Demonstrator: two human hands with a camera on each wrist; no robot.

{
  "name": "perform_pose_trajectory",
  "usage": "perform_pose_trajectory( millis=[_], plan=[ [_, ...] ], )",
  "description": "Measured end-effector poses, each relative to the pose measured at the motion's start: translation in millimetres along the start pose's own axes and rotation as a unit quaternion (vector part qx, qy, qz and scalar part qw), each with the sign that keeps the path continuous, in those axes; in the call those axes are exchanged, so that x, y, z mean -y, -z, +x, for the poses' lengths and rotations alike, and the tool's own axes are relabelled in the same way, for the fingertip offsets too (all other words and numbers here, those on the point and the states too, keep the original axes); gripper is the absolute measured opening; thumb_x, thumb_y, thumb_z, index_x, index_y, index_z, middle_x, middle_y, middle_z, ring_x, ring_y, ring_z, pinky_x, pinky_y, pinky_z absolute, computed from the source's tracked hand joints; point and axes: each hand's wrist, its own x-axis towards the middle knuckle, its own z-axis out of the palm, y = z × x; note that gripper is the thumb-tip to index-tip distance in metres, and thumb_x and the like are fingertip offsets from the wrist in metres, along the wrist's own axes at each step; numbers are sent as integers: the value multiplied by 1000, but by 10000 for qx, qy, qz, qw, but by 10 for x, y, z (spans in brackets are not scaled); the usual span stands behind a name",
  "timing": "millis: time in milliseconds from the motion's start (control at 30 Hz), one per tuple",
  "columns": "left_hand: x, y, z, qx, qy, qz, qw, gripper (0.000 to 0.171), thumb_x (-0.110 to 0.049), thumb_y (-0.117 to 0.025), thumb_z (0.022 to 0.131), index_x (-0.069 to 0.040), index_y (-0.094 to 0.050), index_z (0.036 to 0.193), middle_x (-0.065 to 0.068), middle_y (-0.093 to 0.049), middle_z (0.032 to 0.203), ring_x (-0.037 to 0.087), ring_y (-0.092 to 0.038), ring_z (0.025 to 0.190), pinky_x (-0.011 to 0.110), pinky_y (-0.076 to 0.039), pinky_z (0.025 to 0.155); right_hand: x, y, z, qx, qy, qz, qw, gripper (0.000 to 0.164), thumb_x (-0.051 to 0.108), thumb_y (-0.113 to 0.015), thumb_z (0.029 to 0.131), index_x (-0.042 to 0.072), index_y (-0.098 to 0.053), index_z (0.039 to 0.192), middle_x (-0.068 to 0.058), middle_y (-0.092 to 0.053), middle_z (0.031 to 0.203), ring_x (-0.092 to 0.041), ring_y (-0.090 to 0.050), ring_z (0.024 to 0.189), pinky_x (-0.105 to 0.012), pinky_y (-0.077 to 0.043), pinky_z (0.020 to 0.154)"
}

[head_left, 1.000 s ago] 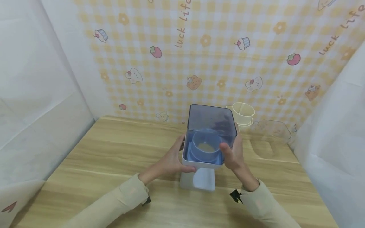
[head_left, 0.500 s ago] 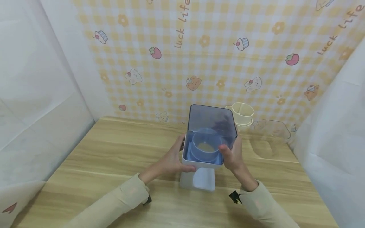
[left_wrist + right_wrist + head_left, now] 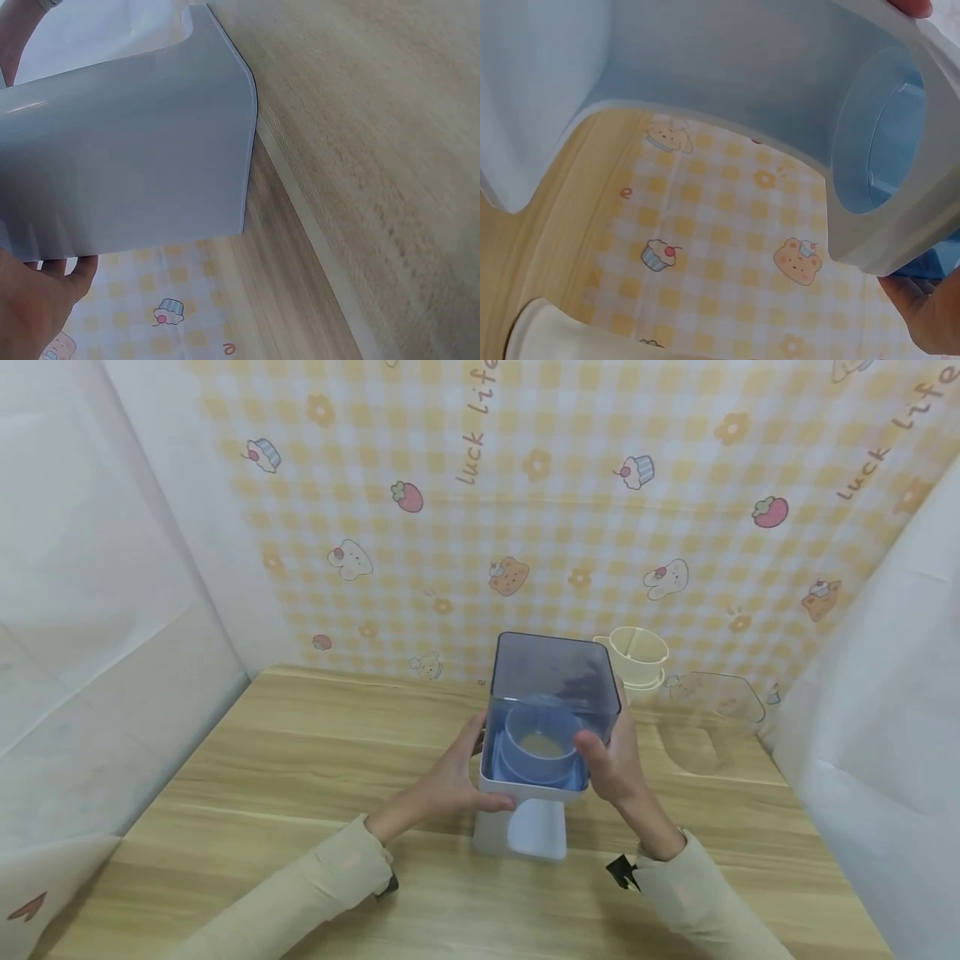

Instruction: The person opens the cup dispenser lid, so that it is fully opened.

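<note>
A white stand (image 3: 536, 831) rises from the table, its upper part carrying a translucent blue box (image 3: 553, 667). Inside that box shows a round blue collar (image 3: 540, 768). My left hand (image 3: 448, 777) grips the upper part from the left, thumb along its near white rim, fingers behind. From the right, my right hand (image 3: 618, 768) holds the box, its thumb on the near corner. In the left wrist view, the stand's flat side (image 3: 135, 157) lies before the left fingers (image 3: 82, 274). The right wrist view shows the stand's curved inner face (image 3: 735, 60) and a round opening (image 3: 889, 142) above it.
A cream piece with a round collar (image 3: 637, 668) stands behind the right hand. Right of it lies a clear box-shaped cover (image 3: 693, 752) near the back. A checked cartoon cloth (image 3: 450, 527) hangs behind the wooden table (image 3: 300, 760), with white sheets on both sides.
</note>
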Motion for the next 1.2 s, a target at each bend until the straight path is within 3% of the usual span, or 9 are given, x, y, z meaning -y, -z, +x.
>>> perform_pose_trajectory(
  millis=[133, 267, 500, 700, 1033, 1200],
  plan=[
    [-14, 8, 1, 36, 4, -19, 10000, 119, -38, -94, 61, -32, -22, 155, -1, -39, 153, 25, -42, 140, 54, -38, 114, -16, 10, -3, 201, -12, 206, 9996, 88, 75, -61, 81, 14, -42, 141, -3, -57, 120, -16, -56, 107, -23, -48, 90],
    [-15, 15, 3, 62, -3, -28, 10000, 117, -50, -91, 62, -31, -22, 154, 0, -40, 152, 26, -41, 140, 56, -37, 114, -29, 10, 8, 323, -155, 502, 9981, 92, 73, -64, 80, 15, -35, 146, -4, -51, 127, -18, -52, 112, -24, -46, 94],
    [19, -9, -7, 149, -12, -11, 9999, 116, -61, -87, 64, -34, -19, 154, -2, -37, 153, 24, -39, 140, 56, -35, 115, -51, -16, 10, 107, 48, 692, 9975, 97, 72, -67, 78, 11, -37, 147, -2, -54, 127, -16, -53, 111, -25, -47, 92],
    [-1, -14, -9, 157, -53, -1, 9999, 113, -53, -89, 65, -34, -20, 153, -3, -37, 152, 23, -39, 140, 55, -35, 114, -68, -26, -12, -39, 436, 913, 9949, 87, 70, -68, 79, 9, -44, 137, 0, -59, 119, -14, -56, 106, -25, -47, 92],
    [-4, -31, 11, 177, -79, -115, 9997, 113, -34, -93, 65, -29, -23, 153, -2, -39, 151, 22, -40, 140, 53, -36, 115, -22, -40, -41, -428, 438, 883, 9942, 86, 72, -66, 78, 8, -49, 133, 0, -62, 115, -14, -57, 103, -26, -46, 91],
    [-20, -32, 5, 178, -27, -55, 9998, 114, -39, -93, 65, -29, -22, 154, -2, -38, 152, 23, -39, 141, 52, -35, 116, -19, -44, -44, -498, 481, 1015, 9924, 83, 70, -67, 79, 8, -51, 132, 0, -64, 114, -14, -59, 102, -26, -47, 91]
  ],
)
